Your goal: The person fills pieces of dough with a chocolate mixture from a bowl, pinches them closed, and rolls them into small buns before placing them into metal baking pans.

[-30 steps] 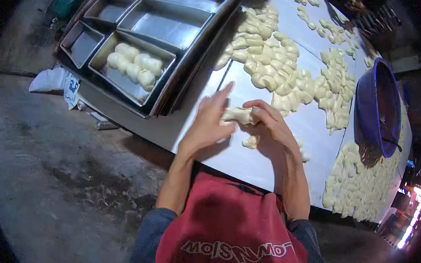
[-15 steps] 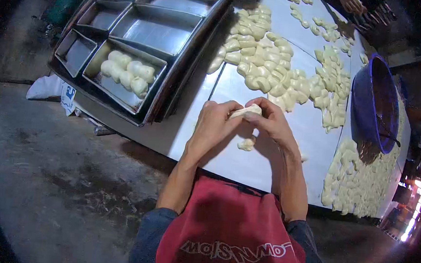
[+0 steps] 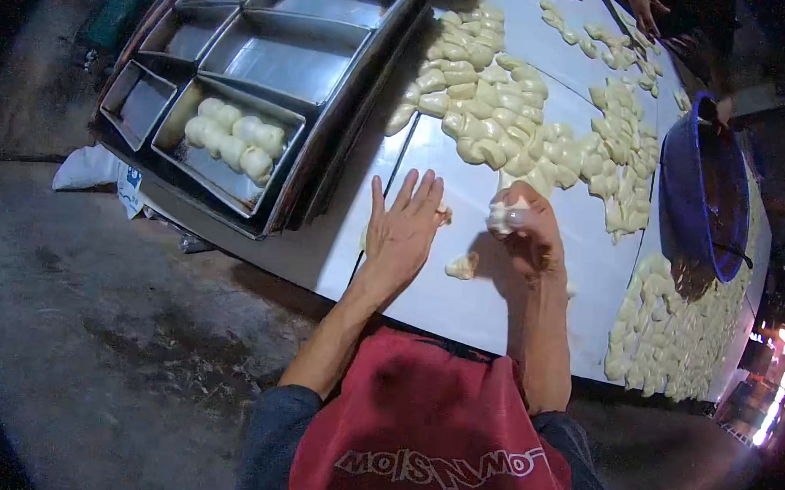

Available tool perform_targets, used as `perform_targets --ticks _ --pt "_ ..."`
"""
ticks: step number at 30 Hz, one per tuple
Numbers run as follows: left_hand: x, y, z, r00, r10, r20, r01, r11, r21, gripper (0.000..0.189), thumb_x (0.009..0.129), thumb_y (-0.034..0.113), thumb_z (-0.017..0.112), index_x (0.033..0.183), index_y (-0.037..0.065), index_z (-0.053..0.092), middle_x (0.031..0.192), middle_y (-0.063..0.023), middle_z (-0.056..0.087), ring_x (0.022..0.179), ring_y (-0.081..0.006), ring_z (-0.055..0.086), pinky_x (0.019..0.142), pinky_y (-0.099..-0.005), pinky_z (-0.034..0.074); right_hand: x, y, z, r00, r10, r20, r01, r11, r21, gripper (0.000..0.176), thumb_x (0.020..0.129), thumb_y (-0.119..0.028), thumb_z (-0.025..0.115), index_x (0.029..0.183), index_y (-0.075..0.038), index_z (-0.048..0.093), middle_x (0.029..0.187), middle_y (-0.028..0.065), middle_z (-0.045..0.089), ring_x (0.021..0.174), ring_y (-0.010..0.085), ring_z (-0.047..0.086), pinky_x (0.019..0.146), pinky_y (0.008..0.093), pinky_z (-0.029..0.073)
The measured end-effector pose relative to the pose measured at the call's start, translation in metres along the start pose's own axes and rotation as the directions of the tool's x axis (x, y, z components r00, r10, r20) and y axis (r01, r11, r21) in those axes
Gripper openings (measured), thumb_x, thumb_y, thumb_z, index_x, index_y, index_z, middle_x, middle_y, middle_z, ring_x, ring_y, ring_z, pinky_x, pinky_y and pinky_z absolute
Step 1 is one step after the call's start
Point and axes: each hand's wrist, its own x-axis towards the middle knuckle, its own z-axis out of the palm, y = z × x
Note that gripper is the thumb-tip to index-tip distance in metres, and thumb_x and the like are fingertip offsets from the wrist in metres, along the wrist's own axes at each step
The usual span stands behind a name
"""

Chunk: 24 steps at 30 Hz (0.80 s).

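Observation:
My left hand [image 3: 402, 232] lies palm down over the white tabletop with its fingers stretched out. A small bit of dough [image 3: 446, 214] shows at its thumb-side edge; whether more lies under the palm is hidden. My right hand [image 3: 534, 232] is curled round a pale piece of dough [image 3: 506, 218], just in front of the big spread of dough pieces [image 3: 502, 116]. Between my wrists a small scrap of dough [image 3: 462, 266] rests on the table.
To the left stands a set of metal baking pans [image 3: 288, 51]; one pan [image 3: 223, 188] holds several dough balls in two rows. On the right are a blue tub [image 3: 687, 193] and more dough pieces [image 3: 668, 337]. Another person's hand [image 3: 644, 8] is at the far edge.
My hands were together working a piece of dough. They have parted: the left has flattened out on the left side, the right has moved right with dough in its fingers.

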Motion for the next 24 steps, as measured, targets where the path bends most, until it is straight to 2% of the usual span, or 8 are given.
perform_targets --ticks 6,8,10,14,18,20,22,24 --pt "0.023 0.031 -0.036 0.997 -0.054 -0.049 0.034 0.935 -0.352 0.082 0.087 0.044 0.074 0.146 -0.004 0.045 0.149 -0.0264 0.047 0.142 -0.0419 0.039 0.119 -0.0644 0.011 -0.018 -0.025 -0.007 0.991 -0.001 -0.132 -0.022 0.986 -0.167 0.039 0.088 -0.011 0.070 0.125 -0.002 0.061 0.100 0.0095 0.069 0.087 0.0143 0.067 0.075 0.0269 0.056" --pt "0.041 0.055 -0.056 0.987 -0.092 0.130 0.155 0.746 -0.648 0.082 0.076 0.037 0.086 0.140 -0.004 0.055 0.144 -0.0242 0.054 0.134 -0.0329 0.051 0.113 -0.0482 0.037 -0.027 -0.022 -0.003 0.987 0.021 -0.158 -0.035 0.996 -0.082 0.035 0.091 -0.006 0.067 0.124 0.001 0.059 0.099 0.0103 0.069 0.084 0.0172 0.069 0.074 0.0304 0.057" --pt "0.057 0.067 -0.036 0.961 -0.125 0.249 0.278 0.391 -0.877 0.039 0.086 0.018 0.079 0.117 -0.005 0.071 0.103 -0.0101 0.075 0.094 -0.0153 0.069 0.085 -0.0289 0.055 -0.032 -0.021 -0.011 0.987 -0.060 -0.149 0.041 0.991 -0.129 0.026 0.093 -0.006 0.067 0.118 -0.001 0.060 0.092 0.0094 0.071 0.073 0.0122 0.067 0.062 0.0226 0.055" --pt "0.067 0.088 -0.024 0.933 -0.097 0.347 0.357 0.392 -0.848 0.027 0.092 0.015 0.074 0.112 -0.004 0.073 0.094 -0.0075 0.075 0.085 -0.0110 0.068 0.076 -0.0245 0.054 -0.053 -0.035 -0.036 0.935 -0.143 -0.325 -0.008 0.907 -0.422 0.019 0.091 -0.009 0.071 0.108 -0.001 0.065 0.082 0.0037 0.070 0.067 0.0058 0.063 0.052 0.0189 0.047" --pt "0.077 0.134 -0.003 0.930 -0.107 0.350 0.366 0.309 -0.878 0.048 0.097 0.013 0.067 0.140 -0.005 0.055 0.121 -0.0137 0.070 0.108 -0.0176 0.066 0.093 -0.0297 0.051 -0.069 -0.046 -0.076 0.755 -0.635 -0.162 0.184 0.443 -0.877 0.027 0.085 -0.017 0.077 0.106 -0.003 0.068 0.109 0.0078 0.067 0.102 0.0187 0.064 0.084 0.0338 0.053" --pt "0.088 0.159 0.024 1.000 0.004 -0.013 -0.014 0.415 -0.909 0.066 0.104 0.027 0.057 0.157 -0.001 0.028 0.148 -0.0216 0.049 0.136 -0.0279 0.049 0.112 -0.0378 0.039 -0.081 -0.058 -0.082 0.791 -0.533 -0.300 0.190 0.680 -0.708 0.028 0.086 -0.015 0.078 0.109 -0.005 0.066 0.100 0.0063 0.068 0.093 0.0141 0.064 0.081 0.0301 0.051" --pt "0.103 0.190 0.034 0.968 0.110 -0.228 -0.251 0.333 -0.909 0.069 0.103 0.033 0.056 0.155 -0.004 0.030 0.148 -0.0259 0.050 0.136 -0.0321 0.051 0.113 -0.0403 0.039 -0.087 -0.066 -0.087 0.734 -0.617 -0.284 0.297 0.668 -0.683 0.028 0.088 -0.010 0.077 0.112 -0.004 0.064 0.099 0.0047 0.068 0.092 0.0117 0.063 0.080 0.0269 0.051" --pt "0.111 0.220 0.051 0.914 0.240 -0.327 -0.392 0.318 -0.863 0.080 0.101 0.051 0.056 0.153 -0.006 0.035 0.135 -0.0256 0.061 0.123 -0.0323 0.063 0.102 -0.0380 0.049 -0.098 -0.091 -0.068 0.825 -0.463 -0.323 0.488 0.873 -0.004 0.031 0.088 0.000 0.075 0.114 -0.001 0.059 0.097 0.0013 0.064 0.088 0.0110 0.063 0.081 0.0246 0.052"
